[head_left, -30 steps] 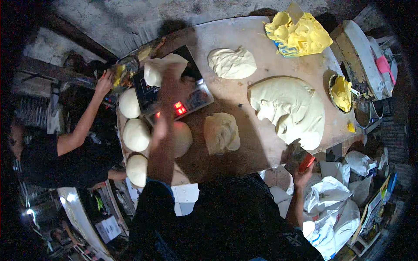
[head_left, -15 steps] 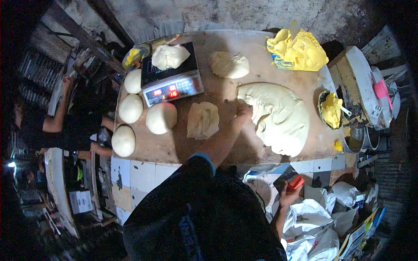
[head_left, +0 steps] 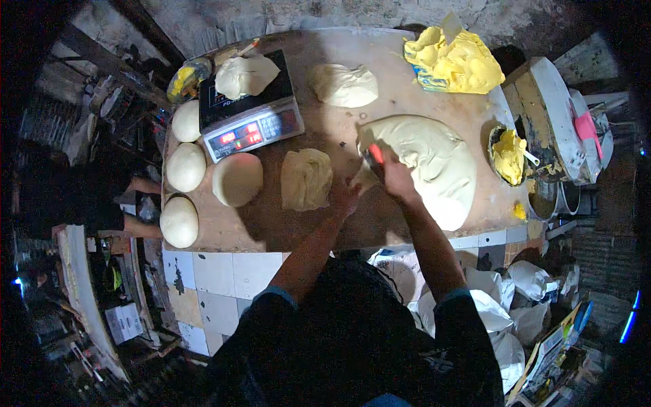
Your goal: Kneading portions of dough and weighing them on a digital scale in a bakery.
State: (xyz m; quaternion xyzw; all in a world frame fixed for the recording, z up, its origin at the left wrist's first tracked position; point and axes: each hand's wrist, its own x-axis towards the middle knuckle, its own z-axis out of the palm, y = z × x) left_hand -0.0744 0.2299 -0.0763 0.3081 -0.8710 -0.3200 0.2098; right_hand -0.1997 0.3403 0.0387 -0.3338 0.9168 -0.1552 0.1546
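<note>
One red-handled tool [head_left: 376, 154] we are gripping in our right hand [head_left: 399, 180] at the left edge of the large dough [head_left: 441, 166] on the counter [head_left: 390, 51], our left hand [head_left: 346, 196] sitting there too, presumably for steadying, its grasp unclear.

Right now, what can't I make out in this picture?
In the head view:
Red-handled tool: its working end blurs into shadow beside the right hand.
Left hand: too blurred to tell its grip.
Scale readout: too small and blurred.
Scale's plate: partly covered by a dough lump.
</note>
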